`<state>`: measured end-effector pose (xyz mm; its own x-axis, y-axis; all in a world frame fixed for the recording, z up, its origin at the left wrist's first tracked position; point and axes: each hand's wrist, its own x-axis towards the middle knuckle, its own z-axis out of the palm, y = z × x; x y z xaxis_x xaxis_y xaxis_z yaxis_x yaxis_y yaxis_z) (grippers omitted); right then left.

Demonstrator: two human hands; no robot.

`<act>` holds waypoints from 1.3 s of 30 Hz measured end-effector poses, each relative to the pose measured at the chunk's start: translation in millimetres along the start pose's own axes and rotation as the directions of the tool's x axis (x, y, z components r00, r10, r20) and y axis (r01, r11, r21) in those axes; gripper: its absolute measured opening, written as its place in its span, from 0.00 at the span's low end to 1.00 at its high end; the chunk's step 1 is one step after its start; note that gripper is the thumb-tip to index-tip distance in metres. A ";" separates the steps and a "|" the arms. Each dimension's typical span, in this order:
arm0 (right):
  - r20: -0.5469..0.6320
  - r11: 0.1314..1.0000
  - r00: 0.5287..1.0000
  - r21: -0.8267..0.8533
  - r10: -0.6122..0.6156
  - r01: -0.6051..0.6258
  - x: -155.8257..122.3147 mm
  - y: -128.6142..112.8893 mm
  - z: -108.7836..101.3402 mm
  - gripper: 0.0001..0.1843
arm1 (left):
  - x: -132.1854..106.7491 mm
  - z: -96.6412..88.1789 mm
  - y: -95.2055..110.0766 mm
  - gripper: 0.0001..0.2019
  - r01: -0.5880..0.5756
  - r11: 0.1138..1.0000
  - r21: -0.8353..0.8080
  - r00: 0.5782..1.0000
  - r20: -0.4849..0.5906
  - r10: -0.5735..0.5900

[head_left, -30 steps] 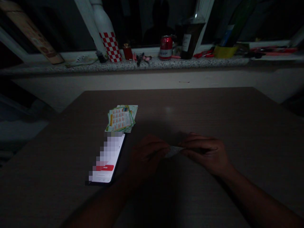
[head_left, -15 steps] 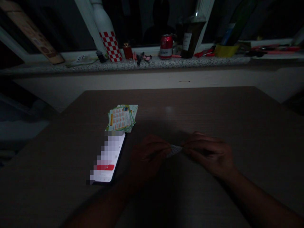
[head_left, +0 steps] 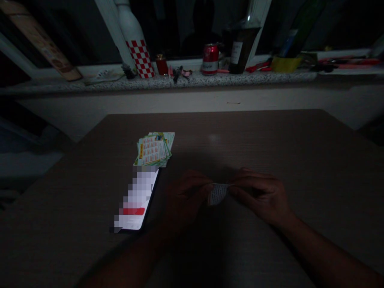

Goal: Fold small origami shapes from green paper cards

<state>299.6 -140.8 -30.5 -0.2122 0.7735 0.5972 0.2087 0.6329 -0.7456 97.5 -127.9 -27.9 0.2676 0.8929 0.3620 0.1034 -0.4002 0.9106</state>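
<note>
A small printed paper slip (head_left: 219,194) is pinched between both hands above the table. My left hand (head_left: 187,198) is closed on its left edge, and my right hand (head_left: 262,194) grips the upper right corner with thumb and fingertips. Rows of fine text face me, too small and dim to read. To the left of my left hand lies a lit phone (head_left: 136,202), its screen partly pixelated with a red button showing. Just beyond the phone rests a pile of printed cards (head_left: 153,150) with green edges and rows of orange print.
The brown table (head_left: 255,132) meets a white wall below a granite windowsill (head_left: 192,82). Along the sill stand a red-checked white bottle (head_left: 139,52), a red can (head_left: 210,59), a dark labelled bottle (head_left: 240,52) and a yellow container (head_left: 286,64). The light is dim.
The paper slip has tilted so that more of its printed face shows, hanging lower between my fingers. My right hand has shifted slightly left. Phone and cards stay put.
</note>
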 end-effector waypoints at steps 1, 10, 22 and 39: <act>-0.002 1.000 1.000 0.000 0.003 -0.003 -0.2 -0.3 -0.5 0.10 | 0.5 0.7 1.0 0.03 0.035 0.999 -0.009 0.999 -0.007 -0.036; -0.018 0.994 0.995 0.024 0.103 -0.103 -1.1 4.9 3.3 0.06 | 4.2 3.5 2.3 0.02 0.132 0.986 -0.098 0.988 -0.066 -0.139; -0.053 0.973 0.973 0.062 0.224 -0.221 -6.3 8.9 0.6 0.04 | 5.0 0.3 -2.0 0.02 0.305 0.930 -0.204 0.938 -0.104 -0.331; -0.029 0.968 0.968 0.030 0.251 -0.250 -5.5 7.2 9.2 0.04 | 8.8 6.8 -0.1 0.04 0.378 0.892 -0.247 0.913 -0.059 -0.403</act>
<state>293.5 -140.8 -41.8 -0.1254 0.9082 0.3993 0.2261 0.4180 -0.8798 106.3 -121.4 -26.2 0.1461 0.9889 -0.0251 -0.0435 0.0318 0.9985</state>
